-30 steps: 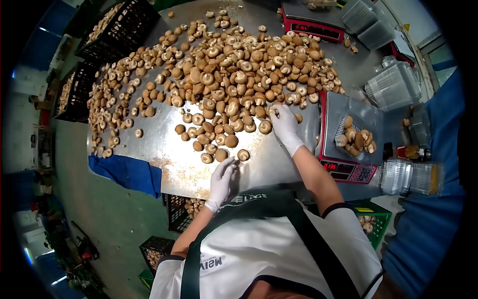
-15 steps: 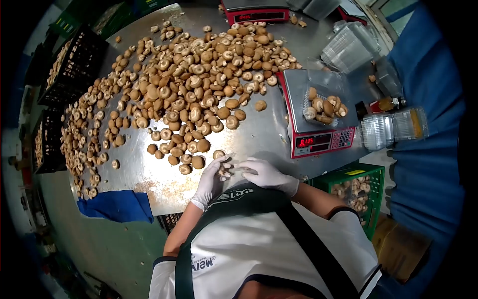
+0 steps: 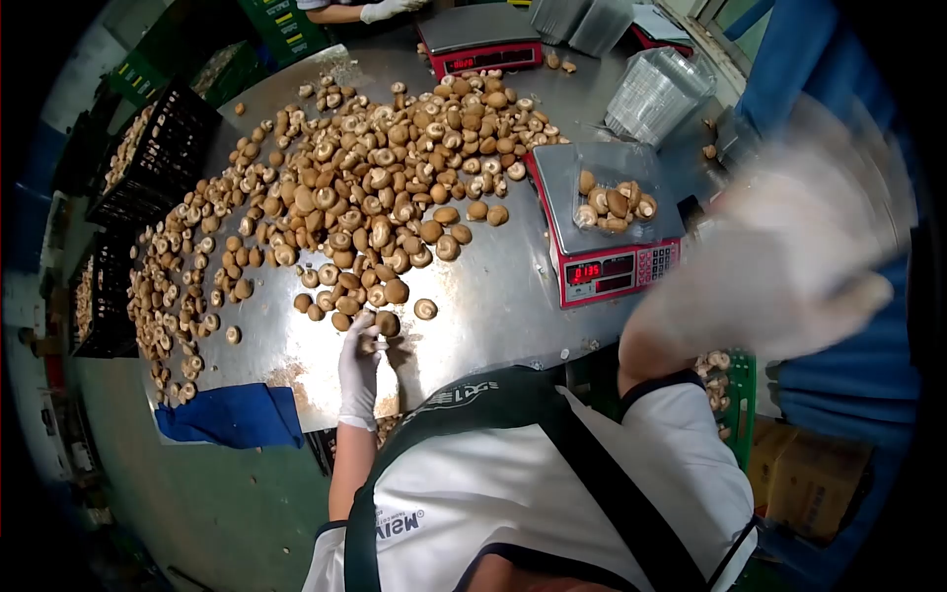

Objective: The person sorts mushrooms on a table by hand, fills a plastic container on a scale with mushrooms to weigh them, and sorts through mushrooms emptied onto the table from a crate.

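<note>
My left hand (image 3: 358, 380), in a white glove, is at the near edge of the mushroom pile. Its fingers are closed round a small mushroom (image 3: 370, 345), partly hidden by the glove. A brown-capped mushroom (image 3: 388, 324) lies right by the fingertips. My right hand (image 3: 789, 252), also gloved, is raised at the right, close to the camera and smeared by motion; its fingers cannot be read. Brown mushrooms (image 3: 380, 178) lie heaped over the metal table (image 3: 473, 331). A clear plastic tray (image 3: 592, 166) with several mushrooms sits on a red scale (image 3: 602, 281) reading 0.135.
Behind stands another red scale (image 3: 483, 54), near stacked clear trays (image 3: 656, 94). Black crates (image 3: 158, 148) line the left, and a blue cloth (image 3: 232, 414) hangs over the table edge. A co-worker's gloved hand (image 3: 390, 10) shows at the top. A green crate (image 3: 745, 395) stands low right.
My hands have parted: the left moved left to the mushrooms, the right swung up and right past the scale. The view shifted slightly, and a co-worker's hand now shows at the top.
</note>
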Motion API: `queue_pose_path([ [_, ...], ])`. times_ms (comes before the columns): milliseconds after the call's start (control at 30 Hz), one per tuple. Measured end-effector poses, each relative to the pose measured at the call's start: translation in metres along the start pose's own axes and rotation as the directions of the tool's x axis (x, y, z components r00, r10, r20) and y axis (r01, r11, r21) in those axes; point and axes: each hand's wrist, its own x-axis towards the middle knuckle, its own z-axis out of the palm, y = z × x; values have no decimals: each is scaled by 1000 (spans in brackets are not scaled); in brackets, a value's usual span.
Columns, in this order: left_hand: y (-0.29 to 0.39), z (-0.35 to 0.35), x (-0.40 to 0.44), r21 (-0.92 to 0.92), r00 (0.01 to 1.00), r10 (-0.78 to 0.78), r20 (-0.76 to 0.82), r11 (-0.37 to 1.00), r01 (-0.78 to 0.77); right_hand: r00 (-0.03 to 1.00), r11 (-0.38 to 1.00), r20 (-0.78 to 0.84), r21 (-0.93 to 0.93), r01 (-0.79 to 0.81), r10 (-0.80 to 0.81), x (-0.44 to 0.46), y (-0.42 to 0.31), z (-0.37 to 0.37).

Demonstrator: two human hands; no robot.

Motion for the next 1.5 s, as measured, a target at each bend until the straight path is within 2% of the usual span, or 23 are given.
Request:
queue_pose_path([
  [33, 15, 2, -5, -47, 997, 32, -71, 998, -36, 983, 995, 183, -96, 28, -10, 10, -14, 23],
  [67, 29, 1, -15, -148, 998, 22, -56, 988, -30, 870, 992, 493, -107, 62, -1, 16, -18, 62],
  [100, 34, -30, -6, -80, 983, 162, -85, 982, -168, 665, 998, 747, -17, 67, -32, 18, -22, 111],
  [133, 46, -42, -15, -83, 969, 206, -136, 972, -218, 483, 991, 868, 135, 1, -118, 11, -22, 165],
  [167, 56, -50, -24, -92, 948, 250, -197, 958, -271, 716, 916, 624, 398, 54, -313, -15, -16, 200],
  [233, 60, -87, -36, -169, 903, 310, -296, 914, -369, 792, 897, 475, 394, 199, -384, 13, -35, 186],
  [267, 58, -115, -41, -198, 879, 338, -335, 887, -417, 916, 780, 84, 559, 282, -391, 23, -47, 171],
  [300, 57, -136, -54, -153, 854, 378, -359, 878, -453, 927, 611, -136, 717, 335, -349, 34, -63, 170],
  [400, 54, -183, -93, -248, 732, 335, -594, 789, -562, 849, 35, -248, 954, 298, -467, 58, -124, 154],
  [433, 50, -204, -109, -292, 700, 290, -652, 756, -586, 811, -69, -241, 968, 242, -533, 63, -141, 156],
  [533, 22, -268, -151, -304, 614, 240, -752, 700, -646, 727, -155, -190, 981, 116, -660, 66, -178, 172],
  [667, -32, -348, -192, -337, 524, 148, -839, 614, -714, 629, -74, -73, 997, 24, -774, 68, -206, 200],
  [767, -50, -410, -220, -245, 427, 120, -896, 669, -702, 552, 53, 31, 998, 24, -833, 71, -213, 221],
  [833, -32, -407, -215, -272, 348, -22, -937, 671, -690, 547, 159, 135, 987, -4, -826, 65, -204, 242],
  [900, -25, -412, -198, -261, 265, -135, -955, 806, -531, 516, 271, 201, 960, 63, -833, 79, -187, 261],
  [933, -15, -404, -184, -263, 49, -260, -964, 922, -284, 563, 317, 218, 945, 83, -797, 81, -174, 273],
  [1000, -46, -440, -172, 65, 177, 109, -978, 970, -235, 682, 511, 333, 857, 70, -651, 76, -143, 293],
  [1033, -50, -449, -157, 82, 303, 154, -941, 968, -238, 741, 619, 399, 785, 28, -540, 71, -129, 305],
  [1100, -29, -389, -125, 328, 119, 365, -923, 912, -247, 795, 788, 482, 616, -8, -369, 53, -89, 340],
  [1167, -12, -339, -100, 610, 158, 620, -769, 785, -108, 841, 918, 495, 397, 4, -218, 20, -46, 374],
  [1233, 6, -270, -75, 844, 227, 830, -509, 533, -55, 863, 971, 463, 212, 112, -201, -4, -6, 387],
  [1400, 4, -130, 2, 879, 483, 861, -161, 347, -327, 924, 993, 379, -90, 82, -42, -51, 93, 377],
  [1500, -4, -57, 17, 807, 682, 731, -8, 408, -427, 965, 983, 209, -133, -130, 156, -54, 139, 344],
])
